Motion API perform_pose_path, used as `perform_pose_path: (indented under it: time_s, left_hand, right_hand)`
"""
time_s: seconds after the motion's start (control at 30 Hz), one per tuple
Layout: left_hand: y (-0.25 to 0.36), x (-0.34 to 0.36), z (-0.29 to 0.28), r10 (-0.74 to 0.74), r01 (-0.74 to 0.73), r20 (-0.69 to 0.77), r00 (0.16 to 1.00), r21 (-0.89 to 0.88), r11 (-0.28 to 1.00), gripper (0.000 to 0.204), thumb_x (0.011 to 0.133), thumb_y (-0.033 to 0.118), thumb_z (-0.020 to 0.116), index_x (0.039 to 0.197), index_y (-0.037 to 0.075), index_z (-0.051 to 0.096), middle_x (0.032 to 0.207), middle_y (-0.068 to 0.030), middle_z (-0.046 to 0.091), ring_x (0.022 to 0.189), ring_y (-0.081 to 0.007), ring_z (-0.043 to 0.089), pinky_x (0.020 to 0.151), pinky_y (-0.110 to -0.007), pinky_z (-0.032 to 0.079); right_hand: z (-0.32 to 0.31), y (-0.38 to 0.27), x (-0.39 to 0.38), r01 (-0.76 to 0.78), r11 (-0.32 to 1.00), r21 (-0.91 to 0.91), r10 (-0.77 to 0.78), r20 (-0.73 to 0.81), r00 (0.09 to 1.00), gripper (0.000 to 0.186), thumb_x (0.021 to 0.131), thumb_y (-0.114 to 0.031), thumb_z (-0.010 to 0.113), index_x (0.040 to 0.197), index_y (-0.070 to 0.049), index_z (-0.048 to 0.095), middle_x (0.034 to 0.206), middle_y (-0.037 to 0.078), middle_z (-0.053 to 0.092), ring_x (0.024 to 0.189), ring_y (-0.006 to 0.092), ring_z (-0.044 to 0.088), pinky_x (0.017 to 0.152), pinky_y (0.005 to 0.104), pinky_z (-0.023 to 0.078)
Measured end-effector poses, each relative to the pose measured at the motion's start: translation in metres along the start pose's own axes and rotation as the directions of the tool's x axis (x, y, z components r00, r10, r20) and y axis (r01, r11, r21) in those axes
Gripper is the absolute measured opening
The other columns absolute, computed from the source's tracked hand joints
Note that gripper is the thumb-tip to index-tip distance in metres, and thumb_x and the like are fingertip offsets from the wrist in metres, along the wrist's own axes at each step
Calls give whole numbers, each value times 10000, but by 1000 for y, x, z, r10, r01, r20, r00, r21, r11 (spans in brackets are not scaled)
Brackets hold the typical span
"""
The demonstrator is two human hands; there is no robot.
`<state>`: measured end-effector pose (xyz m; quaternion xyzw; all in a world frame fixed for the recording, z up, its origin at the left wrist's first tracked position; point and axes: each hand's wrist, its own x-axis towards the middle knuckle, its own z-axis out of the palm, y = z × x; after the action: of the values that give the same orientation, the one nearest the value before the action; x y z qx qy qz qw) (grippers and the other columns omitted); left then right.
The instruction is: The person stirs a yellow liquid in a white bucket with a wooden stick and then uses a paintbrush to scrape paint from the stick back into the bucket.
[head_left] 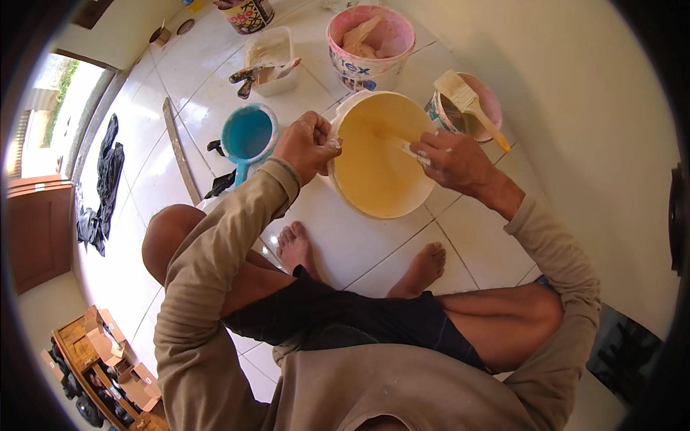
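white bucket (347, 109) between left fingers (325, 138) at rim, right fingers (431, 147) around stick (408, 148)

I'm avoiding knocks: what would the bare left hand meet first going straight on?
The left hand likely meets the rim of the round cream plastic bucket, which it seems to be pinching; depth is unclear.

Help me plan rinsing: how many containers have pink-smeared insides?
2 clearly: the round white plastic bucket at top, and the smaller pink-rimmed bucket at right, under the wide yellow-handled paintbrush. The round black-and-yellow can, cut off by the upper edge, may be another.
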<state>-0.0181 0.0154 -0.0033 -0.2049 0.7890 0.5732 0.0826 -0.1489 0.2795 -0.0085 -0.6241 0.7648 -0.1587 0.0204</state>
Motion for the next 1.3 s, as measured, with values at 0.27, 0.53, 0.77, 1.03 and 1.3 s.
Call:
perform_pose_path:
  time_s: [0.27, 0.53, 0.77, 1.03, 1.3]
  left_hand:
    - [-1, -1, 1, -18, 18, 10, 1000, -18, 1000, 285, 891, 137, 669, 1017, -47, 490, 823, -105, 603, 663, -167, 657, 542, -302, 600]
    - [5, 1, 7, -10, 14, 49, 999, -78, 997, 300, 877, 145, 689, 1009, -33, 487, 831, -98, 590, 660, -162, 655, 522, -294, 603]
    - [7, -3, 10, 2, 9, 80, 997, -129, 992, 313, 875, 162, 695, 994, -25, 475, 820, -95, 596, 648, -158, 655, 523, -290, 598]
    - [16, -6, 14, -2, 10, 102, 995, -73, 997, 314, 878, 168, 692, 994, -20, 469, 806, -104, 599, 616, -159, 650, 505, -279, 581]
    - [18, -4, 16, 6, 0, 92, 996, -60, 998, 315, 878, 179, 692, 988, -18, 472, 784, -102, 593, 586, -149, 635, 497, -272, 568]
  right_hand:
    - [9, -45, -19, -200, 872, 447, 150, 145, 978, 244, 792, -82, 691, 1026, -25, 648, 891, 107, 641, 736, 286, 642, 657, 365, 515]
    - [9, -7, 6, -183, 867, 464, 238, -61, 969, 238, 810, -124, 683, 1025, -24, 661, 951, 112, 671, 763, 288, 661, 707, 368, 530]
    - [-3, -5, -20, -216, 967, 138, 214, 25, 976, 235, 781, -129, 688, 987, -22, 652, 890, 104, 663, 727, 274, 657, 652, 363, 527]
    - [-12, -36, -7, -633, 501, 590, 537, 362, 762, 230, 809, -118, 681, 978, 35, 650, 833, 166, 692, 666, 258, 669, 640, 322, 528]
    - [2, -4, -23, -286, 942, 175, 282, 46, 958, 223, 827, -166, 648, 951, 19, 636, 776, 134, 672, 675, 253, 671, 624, 320, 520]
